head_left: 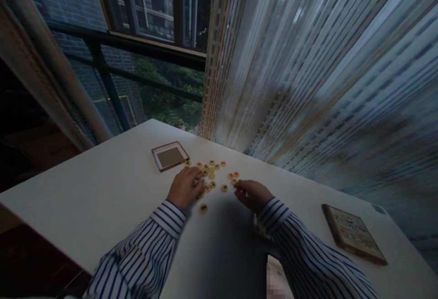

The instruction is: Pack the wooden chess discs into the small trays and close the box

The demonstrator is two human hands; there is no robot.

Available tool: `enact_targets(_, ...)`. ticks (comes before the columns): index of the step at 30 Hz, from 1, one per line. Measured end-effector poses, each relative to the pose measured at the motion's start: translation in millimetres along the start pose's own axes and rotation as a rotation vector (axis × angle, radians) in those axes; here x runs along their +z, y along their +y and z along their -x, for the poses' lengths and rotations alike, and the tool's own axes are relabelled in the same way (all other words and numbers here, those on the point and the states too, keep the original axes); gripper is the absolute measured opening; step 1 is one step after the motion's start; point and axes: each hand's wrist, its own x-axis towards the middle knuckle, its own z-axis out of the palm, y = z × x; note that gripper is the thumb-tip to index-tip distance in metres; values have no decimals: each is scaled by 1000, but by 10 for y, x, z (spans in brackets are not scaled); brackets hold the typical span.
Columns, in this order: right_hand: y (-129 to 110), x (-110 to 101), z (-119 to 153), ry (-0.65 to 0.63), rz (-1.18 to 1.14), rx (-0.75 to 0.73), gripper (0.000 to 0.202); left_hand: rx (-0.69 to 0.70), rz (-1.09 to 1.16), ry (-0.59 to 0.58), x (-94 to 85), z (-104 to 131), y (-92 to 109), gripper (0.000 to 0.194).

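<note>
Round wooden discs with red or black characters lie scattered on the white table [130, 189]. My left hand [185, 187] is at the left side of the group, its fingers curled over some discs; whether it grips one is hidden. A disc with a dark character [203, 208] lies nearer me, just below that hand. My right hand [251, 194] has its fingertips pinched at a red-marked disc [234, 182] on the right side of the group. Between the hands sits another dark-marked disc [224, 188].
An open shallow box part [170, 156] lies behind my left hand. At the right is a brown-edged box with a printed top [356, 233]. A phone-like device [278, 278] is at the near edge, partly behind my right sleeve. Curtains and a window stand beyond the table.
</note>
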Motion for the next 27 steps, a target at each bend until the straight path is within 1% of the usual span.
enact_targets(2, 15, 0, -99, -8, 9, 18, 21, -13, -33, 49, 73, 16, -57, 29)
enact_targets(4, 21, 3, -206, -15, 14, 18, 21, -14, -41, 63, 140, 41, -103, 32)
enact_targets(8, -12, 14, -469, -26, 32, 41, 25, -1, -57, 50, 207, 56, -136, 34)
enact_targets(14, -136, 43, -930, -64, 66, 74, 29, 8, -106, 84, 202, 50, -136, 31)
enact_targets(18, -210, 69, -1176, -88, 95, 105, 31, 6, -124, 112, 195, 57, -147, 29)
enact_targets(22, -236, 116, -1348, -113, 112, 125, 36, -2, -116, 133, 195, 52, -149, 26)
enact_targets(27, -251, 164, -1482, -135, 124, 133, 37, -14, -103, 154, 186, 37, -129, 24)
